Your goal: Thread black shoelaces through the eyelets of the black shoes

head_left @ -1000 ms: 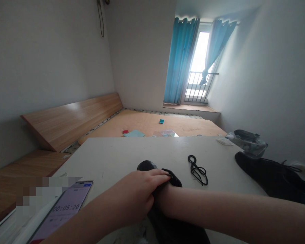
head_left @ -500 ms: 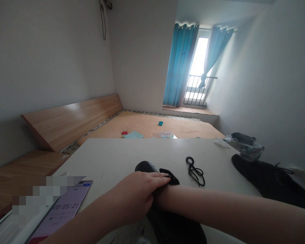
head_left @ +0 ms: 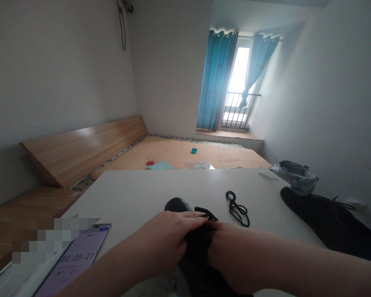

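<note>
A black shoe (head_left: pixel 177 204) lies on the white table (head_left: pixel 142 187) right in front of me, toe pointing away. My left hand (head_left: pixel 168 237) lies over the shoe's left side, its fingers closed along the top edge of the opening. From the right, my right hand (head_left: pixel 231 251) meets it, with the fingers tucked into the shoe's opening and out of sight. Most of the shoe is hidden under both hands. A loose black shoelace (head_left: pixel 237 208) lies coiled on the table just right of the shoe, touched by neither hand.
A phone (head_left: pixel 77 260) showing a running timer lies at the near left. A second black shoe (head_left: pixel 321 214) and a crumpled plastic bag (head_left: pixel 297 175) sit at the table's right edge. Beyond the table is a bare wooden bed platform (head_left: pixel 185 150) with small items.
My right hand has drawn back out of the shoe, so its knuckles now show where only the wrist did. The left hand stays on the shoe. The timer moved from 05:20 to 05:21.
</note>
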`<state>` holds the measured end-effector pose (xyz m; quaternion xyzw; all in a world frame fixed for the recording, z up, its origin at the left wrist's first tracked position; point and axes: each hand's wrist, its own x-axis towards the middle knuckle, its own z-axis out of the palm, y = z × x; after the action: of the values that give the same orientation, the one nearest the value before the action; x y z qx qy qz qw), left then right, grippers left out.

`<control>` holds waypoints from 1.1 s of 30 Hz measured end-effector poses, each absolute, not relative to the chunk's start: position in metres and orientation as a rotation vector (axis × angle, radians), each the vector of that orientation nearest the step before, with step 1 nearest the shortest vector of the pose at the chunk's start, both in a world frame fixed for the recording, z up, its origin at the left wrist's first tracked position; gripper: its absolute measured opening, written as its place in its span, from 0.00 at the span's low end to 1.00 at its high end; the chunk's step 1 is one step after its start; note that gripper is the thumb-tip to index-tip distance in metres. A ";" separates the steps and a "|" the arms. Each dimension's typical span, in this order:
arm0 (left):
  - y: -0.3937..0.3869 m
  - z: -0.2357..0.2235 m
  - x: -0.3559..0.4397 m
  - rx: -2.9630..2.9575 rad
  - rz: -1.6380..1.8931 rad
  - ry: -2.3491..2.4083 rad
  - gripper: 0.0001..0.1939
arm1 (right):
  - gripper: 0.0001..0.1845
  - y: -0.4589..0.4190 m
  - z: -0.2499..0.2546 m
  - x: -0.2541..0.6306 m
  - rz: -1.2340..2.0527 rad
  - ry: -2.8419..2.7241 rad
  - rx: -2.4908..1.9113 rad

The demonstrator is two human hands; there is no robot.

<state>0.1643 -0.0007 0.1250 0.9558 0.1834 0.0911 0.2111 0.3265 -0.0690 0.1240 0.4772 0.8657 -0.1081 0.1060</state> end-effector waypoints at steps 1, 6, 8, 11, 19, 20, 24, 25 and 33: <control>-0.001 0.125 0.164 2.653 0.256 0.511 0.38 | 0.07 -0.075 0.134 0.333 -0.249 2.465 1.167; -0.002 0.123 0.164 2.654 0.272 0.527 0.37 | 0.07 -0.087 0.165 0.339 -0.185 2.375 0.896; -0.002 0.123 0.163 2.656 0.273 0.540 0.37 | 0.09 -0.084 0.169 0.334 -0.275 2.330 0.898; -0.002 0.124 0.163 2.659 0.272 0.541 0.38 | 0.12 -0.077 0.173 0.329 -0.394 2.232 0.905; -0.003 0.125 0.165 2.657 0.268 0.513 0.36 | 0.37 -0.078 0.143 0.339 -0.411 2.472 1.063; -0.003 0.125 0.165 2.658 0.266 0.507 0.36 | 0.39 -0.076 0.137 0.341 -0.485 2.507 1.082; -0.004 0.126 0.164 2.668 0.269 0.477 0.35 | 0.32 -0.062 0.112 0.348 -0.867 2.583 0.954; -0.005 0.126 0.164 2.674 0.271 0.473 0.34 | 0.31 -0.060 0.108 0.350 -0.922 2.594 0.928; -0.017 0.125 0.170 2.797 0.306 0.455 0.18 | 0.21 -0.082 0.143 0.348 -0.840 2.708 1.254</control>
<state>0.1698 -0.0173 0.1247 0.9710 0.1580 0.1060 0.1451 0.3478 -0.0822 0.1433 0.4045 0.8732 -0.2709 0.0207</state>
